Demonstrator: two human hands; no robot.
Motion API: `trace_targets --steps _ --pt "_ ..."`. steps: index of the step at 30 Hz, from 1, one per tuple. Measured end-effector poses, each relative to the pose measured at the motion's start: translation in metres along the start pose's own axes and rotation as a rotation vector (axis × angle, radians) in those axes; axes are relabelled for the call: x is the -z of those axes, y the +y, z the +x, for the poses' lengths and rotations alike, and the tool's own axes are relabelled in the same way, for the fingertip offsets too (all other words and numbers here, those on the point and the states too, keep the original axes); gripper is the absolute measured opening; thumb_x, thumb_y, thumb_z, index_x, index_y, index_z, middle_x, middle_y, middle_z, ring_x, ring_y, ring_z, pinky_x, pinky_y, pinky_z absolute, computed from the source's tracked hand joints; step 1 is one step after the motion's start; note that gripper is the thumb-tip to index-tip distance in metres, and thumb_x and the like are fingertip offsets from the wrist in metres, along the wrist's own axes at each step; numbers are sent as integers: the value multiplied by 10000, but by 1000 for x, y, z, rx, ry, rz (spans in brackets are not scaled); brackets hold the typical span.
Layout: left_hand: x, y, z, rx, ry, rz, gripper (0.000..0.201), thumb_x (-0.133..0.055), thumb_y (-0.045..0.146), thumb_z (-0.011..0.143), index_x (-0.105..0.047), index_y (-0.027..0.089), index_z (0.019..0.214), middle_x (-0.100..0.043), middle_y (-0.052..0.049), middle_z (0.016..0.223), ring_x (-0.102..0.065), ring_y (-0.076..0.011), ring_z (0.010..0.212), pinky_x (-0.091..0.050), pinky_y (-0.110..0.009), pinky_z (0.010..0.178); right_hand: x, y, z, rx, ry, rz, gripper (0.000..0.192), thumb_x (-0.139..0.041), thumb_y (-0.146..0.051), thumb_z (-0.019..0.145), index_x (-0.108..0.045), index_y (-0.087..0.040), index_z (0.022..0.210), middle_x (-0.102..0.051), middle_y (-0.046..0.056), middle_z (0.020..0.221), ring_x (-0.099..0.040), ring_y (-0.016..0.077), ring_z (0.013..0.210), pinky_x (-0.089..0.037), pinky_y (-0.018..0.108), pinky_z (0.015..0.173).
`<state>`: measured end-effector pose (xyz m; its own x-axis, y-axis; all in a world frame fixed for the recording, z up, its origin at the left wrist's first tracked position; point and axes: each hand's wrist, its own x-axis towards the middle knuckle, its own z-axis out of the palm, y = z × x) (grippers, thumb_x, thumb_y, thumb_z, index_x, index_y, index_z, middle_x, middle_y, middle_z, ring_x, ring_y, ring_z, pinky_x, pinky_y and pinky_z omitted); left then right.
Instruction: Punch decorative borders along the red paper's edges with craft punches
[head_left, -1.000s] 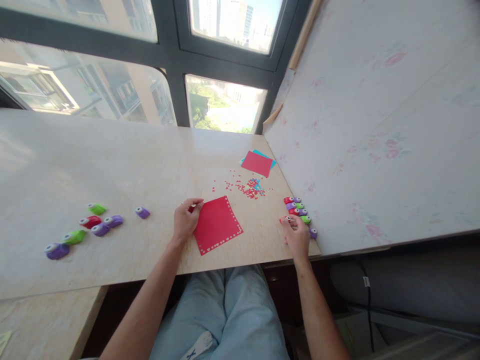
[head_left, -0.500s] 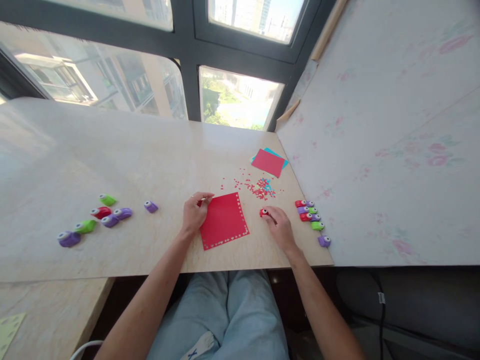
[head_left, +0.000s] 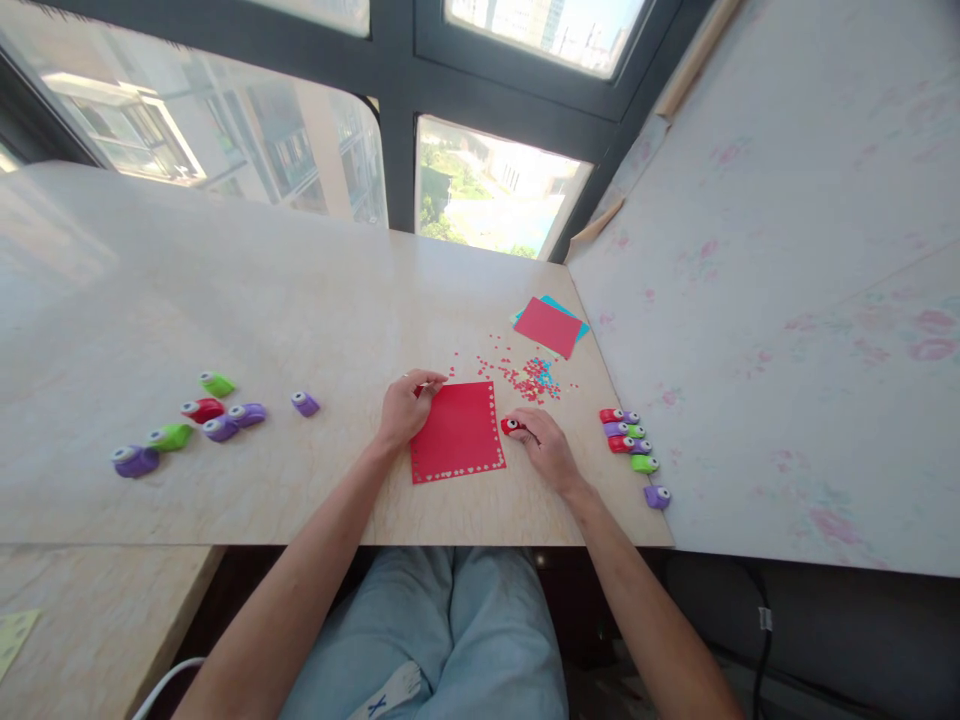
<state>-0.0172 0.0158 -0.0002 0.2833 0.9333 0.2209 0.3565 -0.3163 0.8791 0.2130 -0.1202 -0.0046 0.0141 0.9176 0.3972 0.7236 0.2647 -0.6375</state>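
Pale marbled stone forms the worktop, on which everything is laid out below a dark-framed window. A red paper square, its right and near edges lined with small punched hearts, lies flat between the two hands. Its upper left corner is pinned by the left hand, whose grip is closed lightly with the fingers curled over the sheet's edge. The right hand rests just beside the sheet's right edge, its grip closed on a small red punch that sits at the paper's margin; whether the paper is already inside the punch slot cannot be told.

Beyond the right hand a second red sheet lies over a blue one, well apart, and between them red and blue punched scraps are scattered. To the right of the right hand a row of punches is lined up near the wall panel. Far to the left of the left hand, more loose punches in green, purple and red are spread about.

A crooked or overlapping heart could be cut if the punch is seated unevenly against the edge. The sheet could also slip or crease should the left hand's light hold give way under pressing.
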Motion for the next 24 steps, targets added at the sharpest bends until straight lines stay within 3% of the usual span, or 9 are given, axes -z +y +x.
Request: trace_targets --steps 7,24 --pt "-1 0 0 -11 -2 37 209 -546 223 854 -746 197 911 -747 -58 928 -650 -183 776 -512 -307 754 -5 3 5 36 19 -8 230 -540 -289 952 -679 -235 1127 -700 98 1078 -628 251 1034 -512 449 933" --pt "-1 0 -1 -5 9 33 208 -550 179 853 -747 195 919 -746 -63 921 -649 -176 770 -515 -312 767 -8 2 5 10 33 13 231 -557 -311 946 -697 -252 1121 -713 89 1087 -643 250 1043 -521 450 933"
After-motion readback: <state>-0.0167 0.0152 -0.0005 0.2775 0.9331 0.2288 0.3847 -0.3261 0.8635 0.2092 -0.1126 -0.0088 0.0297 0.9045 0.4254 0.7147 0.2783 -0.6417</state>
